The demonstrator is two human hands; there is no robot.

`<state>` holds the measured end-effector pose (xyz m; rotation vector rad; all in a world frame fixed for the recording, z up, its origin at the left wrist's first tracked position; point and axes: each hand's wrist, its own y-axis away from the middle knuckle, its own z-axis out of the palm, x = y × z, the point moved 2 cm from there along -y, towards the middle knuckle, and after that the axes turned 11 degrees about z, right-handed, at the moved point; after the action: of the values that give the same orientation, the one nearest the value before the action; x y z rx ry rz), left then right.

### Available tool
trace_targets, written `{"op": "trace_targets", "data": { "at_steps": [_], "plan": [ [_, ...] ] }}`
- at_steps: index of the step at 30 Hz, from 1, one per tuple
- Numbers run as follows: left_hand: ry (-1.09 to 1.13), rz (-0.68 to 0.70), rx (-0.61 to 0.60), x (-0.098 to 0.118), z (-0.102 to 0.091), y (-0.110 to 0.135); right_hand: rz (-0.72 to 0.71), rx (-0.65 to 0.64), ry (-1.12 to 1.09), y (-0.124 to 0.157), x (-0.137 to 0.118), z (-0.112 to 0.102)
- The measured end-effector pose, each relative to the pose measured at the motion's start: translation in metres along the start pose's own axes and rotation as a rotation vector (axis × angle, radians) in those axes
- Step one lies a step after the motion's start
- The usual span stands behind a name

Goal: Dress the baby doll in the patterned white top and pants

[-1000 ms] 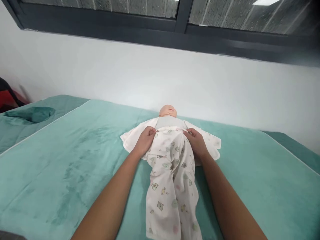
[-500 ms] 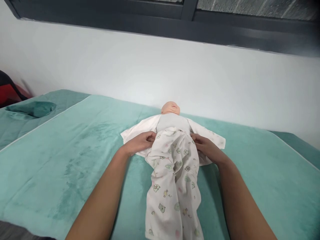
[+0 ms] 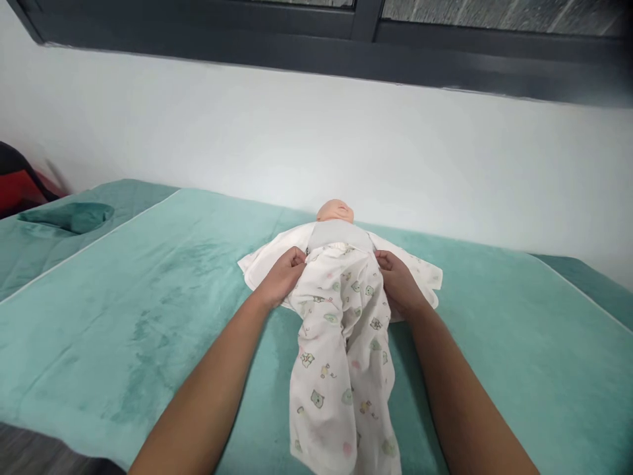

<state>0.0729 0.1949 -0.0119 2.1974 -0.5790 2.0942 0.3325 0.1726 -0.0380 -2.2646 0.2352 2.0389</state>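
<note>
A baby doll lies face up, its head toward the wall and its grey cloth torso bare at the front. White baby trousers printed with small animals cover its lower body, the legs stretching toward me. Under the doll a white shirt is spread, with its sleeves out to both sides. My left hand is closed on the trousers' waist at the left, fingers curled at the edge. At the opposite side of the waist, my right hand pinches the trousers, its fingertips partly hidden.
A green plush cover lies over the bed. White wall rises right behind the doll's head, below a dark window frame. A darker green cloth bundle and a red and black object are at the far left.
Both hands have moved a little up toward the doll's head, and the trousers' waistband sits higher on the grey torso. The camera view has shifted slightly.
</note>
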Motion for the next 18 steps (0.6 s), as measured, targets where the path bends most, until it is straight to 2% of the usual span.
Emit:
{"op": "trace_targets", "data": {
  "at_steps": [3, 5, 9, 18],
  "plan": [
    [0.015, -0.011, 0.117, -0.005, 0.005, -0.003, 0.017, -0.096, -0.087, -0.004, 0.000, 0.003],
    [0.060, -0.036, 0.149, -0.008, 0.008, -0.005, 0.016, -0.150, -0.120, -0.007, 0.000, 0.004],
    [0.175, -0.071, 0.141, -0.011, 0.013, -0.008, 0.020, -0.205, -0.123, -0.008, -0.002, 0.004],
    [0.302, -0.071, 0.153, -0.002, 0.017, -0.004, -0.025, -0.207, -0.183, -0.005, -0.011, 0.007]
  ]
}}
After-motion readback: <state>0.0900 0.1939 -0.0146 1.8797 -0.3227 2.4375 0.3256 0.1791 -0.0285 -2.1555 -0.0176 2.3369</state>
